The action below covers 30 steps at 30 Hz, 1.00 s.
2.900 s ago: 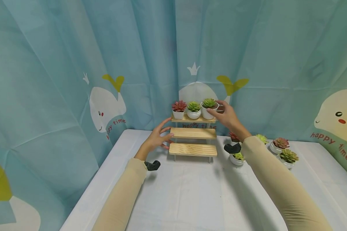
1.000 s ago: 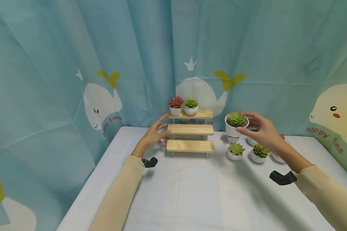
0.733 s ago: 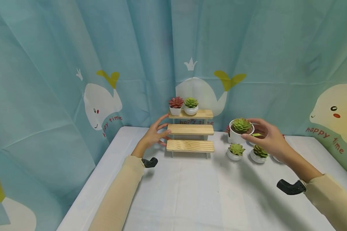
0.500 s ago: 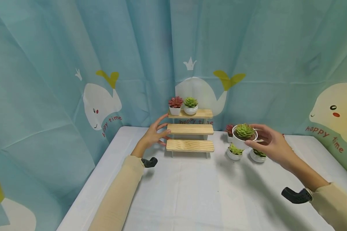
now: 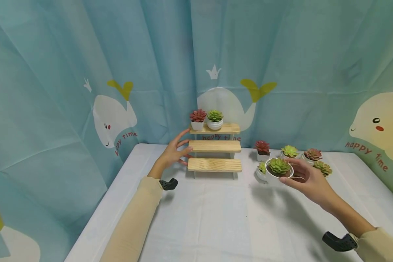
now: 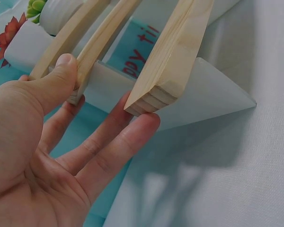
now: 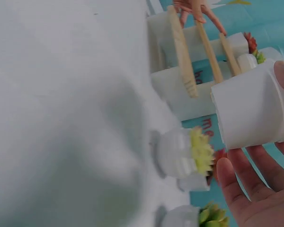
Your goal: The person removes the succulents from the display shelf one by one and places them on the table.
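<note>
Plant (image 5: 279, 169) is gripped in the fingers of the right hand (image 5: 312, 185), above the tabletop (image 5: 216, 218), apart from the stand (image 5: 214, 146). The left hand (image 5: 171, 155) touches the stand, fingers spread wide. Work appears partway: two plants (image 5: 215, 122) occupy the top tier (image 5: 231, 128); five others (image 5: 262, 148) stand on the tabletop.

Screened-off nook: whale-print curtain (image 5: 170, 47) around white table (image 5: 199, 218)

The head view is bright, with even light. The right hand (image 5: 311, 183) throws a soft shadow on the white tablecloth (image 5: 196, 225). Both wrist views are dimmer and more grey; in the right one, the yellow-green succulent (image 7: 201, 151) looks slightly blurred.
</note>
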### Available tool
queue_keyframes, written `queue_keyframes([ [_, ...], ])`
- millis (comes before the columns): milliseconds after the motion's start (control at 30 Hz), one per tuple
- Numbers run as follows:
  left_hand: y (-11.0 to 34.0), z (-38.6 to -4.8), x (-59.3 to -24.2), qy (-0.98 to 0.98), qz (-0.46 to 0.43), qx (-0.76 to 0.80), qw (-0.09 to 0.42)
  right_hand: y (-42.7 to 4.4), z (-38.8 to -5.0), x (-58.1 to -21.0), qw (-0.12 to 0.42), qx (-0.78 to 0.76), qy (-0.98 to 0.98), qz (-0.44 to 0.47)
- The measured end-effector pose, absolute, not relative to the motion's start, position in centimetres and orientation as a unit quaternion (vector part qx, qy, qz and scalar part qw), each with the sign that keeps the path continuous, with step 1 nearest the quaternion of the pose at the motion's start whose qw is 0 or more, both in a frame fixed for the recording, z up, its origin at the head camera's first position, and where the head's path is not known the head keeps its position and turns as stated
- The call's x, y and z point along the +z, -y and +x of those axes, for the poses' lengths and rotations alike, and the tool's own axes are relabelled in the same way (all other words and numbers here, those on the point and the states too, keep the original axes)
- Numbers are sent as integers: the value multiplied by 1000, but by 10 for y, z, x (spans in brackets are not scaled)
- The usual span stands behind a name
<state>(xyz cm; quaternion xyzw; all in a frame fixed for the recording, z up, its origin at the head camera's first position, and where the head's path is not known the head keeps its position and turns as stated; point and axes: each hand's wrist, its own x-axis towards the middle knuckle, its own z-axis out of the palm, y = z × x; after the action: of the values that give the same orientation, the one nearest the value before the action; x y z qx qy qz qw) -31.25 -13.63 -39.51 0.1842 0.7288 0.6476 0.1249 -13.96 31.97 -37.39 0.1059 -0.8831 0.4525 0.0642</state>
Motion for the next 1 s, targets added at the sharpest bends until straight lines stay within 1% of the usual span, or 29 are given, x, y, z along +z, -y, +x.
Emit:
queue_keyframes([
  [533, 137, -313, -394, -735, 183, 642, 121, -318, -128, -420, 37, 485, 869, 93],
  [1000, 138, -309, -393, -732, 187, 644, 121, -312, -125, -434, 12, 485, 869, 100],
])
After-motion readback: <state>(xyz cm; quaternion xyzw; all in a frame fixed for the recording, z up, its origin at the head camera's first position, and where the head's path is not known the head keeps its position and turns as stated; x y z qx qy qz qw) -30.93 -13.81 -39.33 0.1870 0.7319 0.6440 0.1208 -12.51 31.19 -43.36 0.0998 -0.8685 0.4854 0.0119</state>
